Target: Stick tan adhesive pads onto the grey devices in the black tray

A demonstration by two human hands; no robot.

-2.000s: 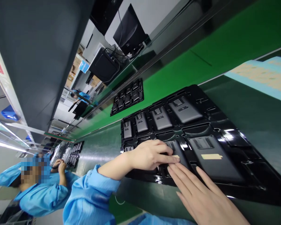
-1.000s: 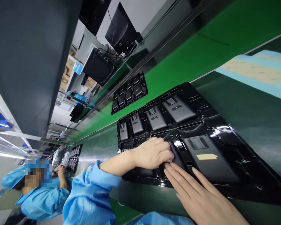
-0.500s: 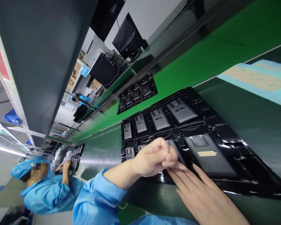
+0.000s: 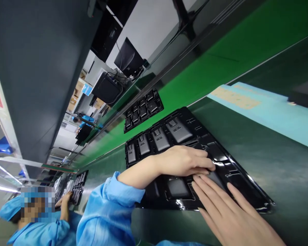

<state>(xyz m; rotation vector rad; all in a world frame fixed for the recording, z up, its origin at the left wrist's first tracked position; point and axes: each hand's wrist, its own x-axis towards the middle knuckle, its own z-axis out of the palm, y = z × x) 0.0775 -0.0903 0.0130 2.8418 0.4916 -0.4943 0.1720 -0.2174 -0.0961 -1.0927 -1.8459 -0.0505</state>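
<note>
A black plastic tray point(image 4: 222, 158) lies in front of me on the dark green bench, with several grey phone-like housings point(image 4: 179, 130) in its pockets. My left hand point(image 4: 188, 160) reaches across the tray, its fingers bent and closed over the near right housing point(image 4: 216, 178). Whatever is between those fingertips is hidden. Lying flat with fingers stretched, my right hand point(image 4: 228, 208) rests at the tray's near side, fingertips on or just over the same housing. Both hands cover most of it.
A second loaded tray point(image 4: 143, 110) lies on the bright green strip behind. Light blue sheets point(image 4: 264, 107) are on the right. A co-worker's sleeve point(image 4: 46, 225) is at lower left, near another tray point(image 4: 79, 186). A dark shelf point(image 4: 41, 61) hangs overhead; monitors point(image 4: 128, 58) stand behind.
My left hand has moved right and down onto the near right housing, hiding the pale yellow strip seen there. My right hand stays flat beside it. The whole view has shifted slightly.
</note>
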